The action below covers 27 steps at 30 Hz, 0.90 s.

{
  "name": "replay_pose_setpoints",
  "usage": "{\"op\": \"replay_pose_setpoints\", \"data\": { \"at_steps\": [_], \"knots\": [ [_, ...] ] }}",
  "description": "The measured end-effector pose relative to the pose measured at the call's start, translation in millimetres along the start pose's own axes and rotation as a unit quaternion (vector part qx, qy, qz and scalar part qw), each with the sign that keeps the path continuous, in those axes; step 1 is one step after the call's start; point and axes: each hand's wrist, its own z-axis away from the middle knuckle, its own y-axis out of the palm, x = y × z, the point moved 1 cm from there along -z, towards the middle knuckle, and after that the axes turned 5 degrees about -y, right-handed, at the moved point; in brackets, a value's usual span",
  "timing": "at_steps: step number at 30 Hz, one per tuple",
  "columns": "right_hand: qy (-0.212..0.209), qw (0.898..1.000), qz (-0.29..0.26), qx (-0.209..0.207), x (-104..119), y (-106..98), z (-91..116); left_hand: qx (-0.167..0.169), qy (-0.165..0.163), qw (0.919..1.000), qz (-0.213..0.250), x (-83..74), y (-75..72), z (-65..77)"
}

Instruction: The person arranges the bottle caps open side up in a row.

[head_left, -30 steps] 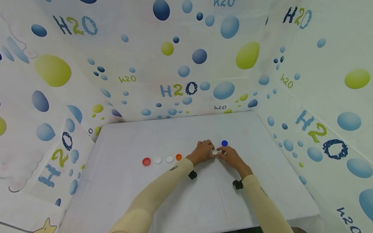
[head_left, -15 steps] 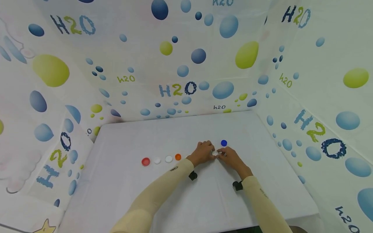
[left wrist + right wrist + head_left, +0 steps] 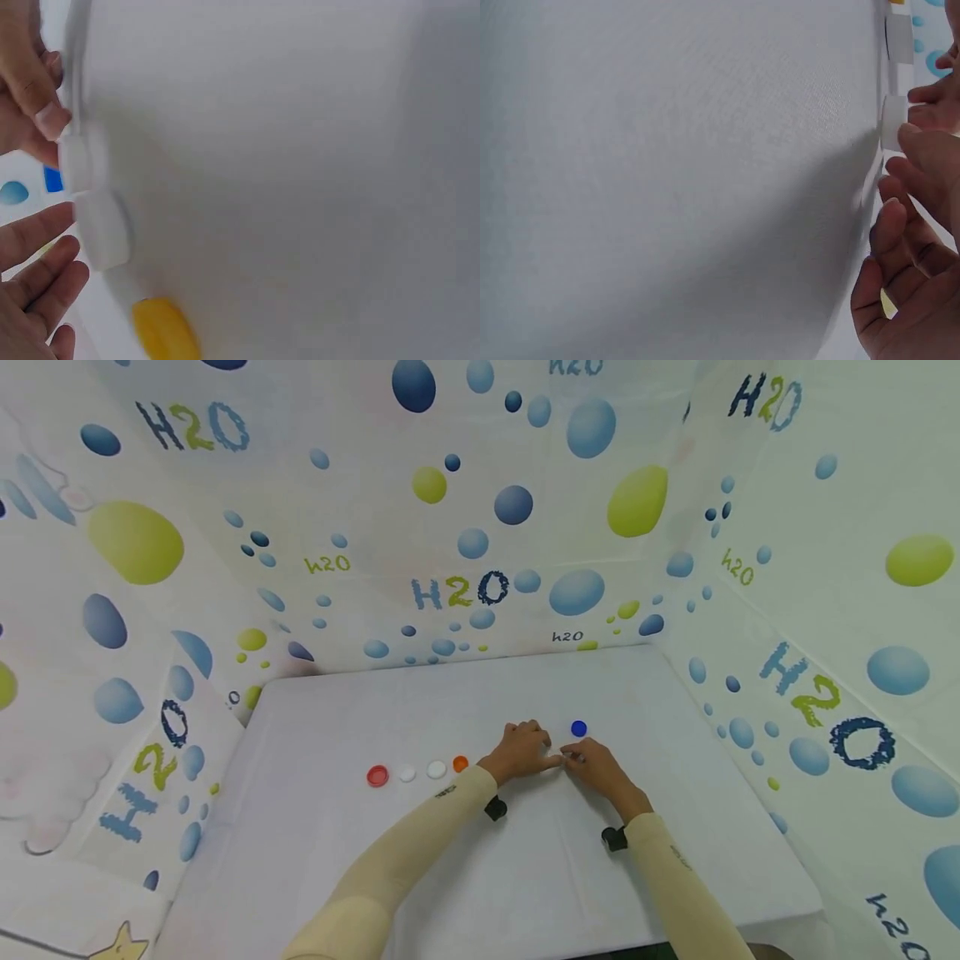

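My right hand [image 3: 597, 770] pinches a white bottle cap [image 3: 893, 124] at the table surface, with thumb and index finger at its edge. My left hand [image 3: 523, 753] is close beside it, fingers loosely extended and thumb stretched toward the right fingertips. In the left wrist view, the left index finger points at a second white cap [image 3: 103, 229], right beside the pinched one. A yellow cap [image 3: 165, 330] lies farther along that row. From the head view, the hands hide these caps. Just beyond the right hand lies a blue cap [image 3: 578, 728].
To the left of the hands, a row holds an orange cap [image 3: 460, 763], a white cap [image 3: 437, 769], a smaller white cap [image 3: 407, 773] and a red cap [image 3: 377, 776]. A white cloth covers the table [image 3: 337, 860]. Printed curtains [image 3: 360, 602] rise along its back and sides.
A white cap that showed between the fingertips of both hands is out of sight in the head view. The left fingers have parted from the thumb. The right hand stays nearly in place.
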Motion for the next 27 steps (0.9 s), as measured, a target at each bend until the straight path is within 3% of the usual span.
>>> {"op": "replay_pose_setpoints", "data": {
  "at_steps": [12, 20, 27],
  "knots": [
    [0.022, 0.995, 0.020, -0.091, -8, -18, -3, -0.008, -0.023, 0.9980, 0.058, 10.4, -12.5, -20.8],
    [0.090, 0.992, 0.008, -0.090, -10, -24, -7, -0.004, -0.040, 0.9969, 0.068, 5.4, -16.2, -28.2],
    [0.098, 0.991, 0.007, -0.096, -13, -28, -9, -0.001, -0.047, 0.9970, 0.062, -4.5, -12.3, -40.5]
  ]
}}
